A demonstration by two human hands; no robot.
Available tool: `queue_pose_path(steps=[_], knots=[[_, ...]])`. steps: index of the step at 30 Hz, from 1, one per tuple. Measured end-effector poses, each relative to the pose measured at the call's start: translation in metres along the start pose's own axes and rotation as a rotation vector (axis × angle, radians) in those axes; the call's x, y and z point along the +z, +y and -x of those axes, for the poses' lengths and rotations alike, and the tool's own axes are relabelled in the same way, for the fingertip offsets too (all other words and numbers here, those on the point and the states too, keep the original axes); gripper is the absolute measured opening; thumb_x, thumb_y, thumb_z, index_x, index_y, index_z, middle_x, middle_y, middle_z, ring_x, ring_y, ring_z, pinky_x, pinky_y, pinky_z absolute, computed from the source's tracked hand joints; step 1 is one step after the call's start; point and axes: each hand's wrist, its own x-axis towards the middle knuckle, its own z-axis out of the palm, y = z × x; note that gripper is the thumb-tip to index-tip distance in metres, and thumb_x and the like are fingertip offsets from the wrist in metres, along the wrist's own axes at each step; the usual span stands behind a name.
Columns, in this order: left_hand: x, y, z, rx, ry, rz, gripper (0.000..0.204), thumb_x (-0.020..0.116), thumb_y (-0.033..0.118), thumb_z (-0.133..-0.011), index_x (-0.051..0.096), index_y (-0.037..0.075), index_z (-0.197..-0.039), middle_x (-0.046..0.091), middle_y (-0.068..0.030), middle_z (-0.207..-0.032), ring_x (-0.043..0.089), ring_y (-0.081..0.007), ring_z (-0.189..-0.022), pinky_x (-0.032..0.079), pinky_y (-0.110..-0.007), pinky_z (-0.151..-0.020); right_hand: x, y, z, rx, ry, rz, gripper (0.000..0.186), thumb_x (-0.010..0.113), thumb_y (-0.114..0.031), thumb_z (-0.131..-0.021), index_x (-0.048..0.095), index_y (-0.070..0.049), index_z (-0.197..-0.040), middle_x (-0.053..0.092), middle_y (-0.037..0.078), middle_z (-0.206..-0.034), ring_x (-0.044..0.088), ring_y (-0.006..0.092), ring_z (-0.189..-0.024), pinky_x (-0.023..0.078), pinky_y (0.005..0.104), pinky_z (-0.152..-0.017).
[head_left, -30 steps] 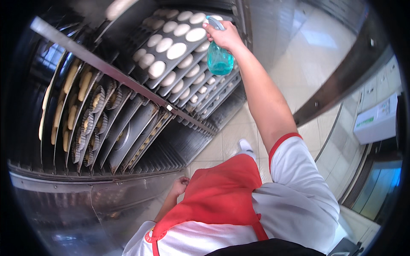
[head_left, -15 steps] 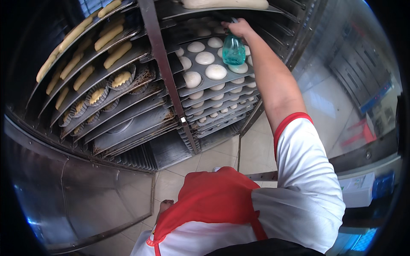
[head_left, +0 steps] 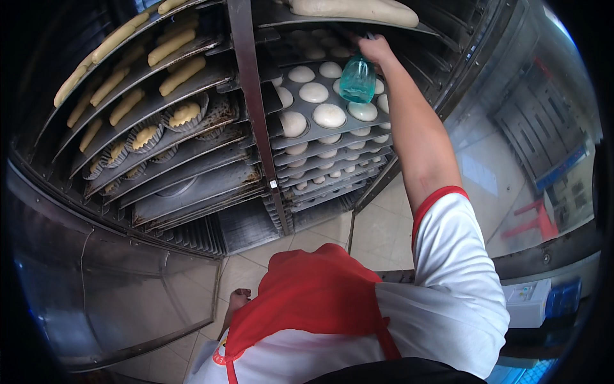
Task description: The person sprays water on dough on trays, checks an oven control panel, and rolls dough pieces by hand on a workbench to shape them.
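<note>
My right hand [head_left: 376, 48] is closed around the neck of a clear teal spray bottle [head_left: 357, 80], reaching in between two shelves of the rack. Beneath and around the bottle, round white dough balls [head_left: 313, 93] sit in the cups of a dark baking tray [head_left: 306, 121]. The sprayer head is partly hidden in the shadow below the upper shelf. My left hand [head_left: 240, 297] hangs low beside my red apron [head_left: 310, 288], its fingers curled and apparently holding nothing.
Left of an upright metal post [head_left: 251, 96], slanted trays carry long dough sticks [head_left: 173, 47] and filled paper cups [head_left: 184, 114]. A long dough roll [head_left: 355, 10] lies on the shelf above my hand. Metal-framed doors [head_left: 137, 281] stand at both sides; a water dispenser [head_left: 527, 304] is at right.
My right hand and the spray bottle have shifted slightly to the right and down in view, the bottle tilting more. The rack has also shifted in the picture.
</note>
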Motion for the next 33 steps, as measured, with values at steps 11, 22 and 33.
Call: queue_pose_path(steps=[11, 22, 33], knots=[[-0.017, 0.031, -0.007, 0.039, -0.024, -0.191, 0.014, 0.058, -0.001, -0.088, 0.069, 0.0, -0.097, 0.075, -0.009, -0.1, 0.068, -0.018, -0.084, 0.059, -0.037, -0.073, -0.024, 0.006, 0.059, 0.01, -0.043, -0.166, 0.041, 0.076, -0.038, -0.095, 0.073, 0.003, -0.1, 0.075, 0.01, -0.085, 0.071, 0.019, -0.072, 0.056, 0.0347, -0.07], [-0.025, 0.001, -0.012, -0.002, -0.078, -0.14, 0.014, 0.063, 0.003, -0.089, 0.069, 0.001, -0.101, 0.075, -0.0078, -0.101, 0.07, -0.0179, -0.085, 0.06, -0.038, -0.072, -0.013, 0.001, 0.089, 0.086, 0.019, -0.062, 0.038, 0.078, -0.036, -0.095, 0.072, 0.001, -0.091, 0.072, 0.007, -0.084, 0.067, 0.0151, -0.075, 0.056, 0.0336, -0.069], [-0.031, 0.007, 0.008, 0.006, -0.065, -0.178, 0.009, 0.061, 0.006, -0.094, 0.069, 0.002, -0.095, 0.075, -0.0095, -0.098, 0.07, -0.0188, -0.083, 0.059, -0.037, -0.07, -0.007, -0.012, 0.16, -0.11, -0.164, -0.146, 0.041, 0.077, -0.039, -0.096, 0.072, 0.002, -0.097, 0.073, 0.007, -0.085, 0.068, 0.0164, -0.08, 0.054, 0.0326, -0.078]])
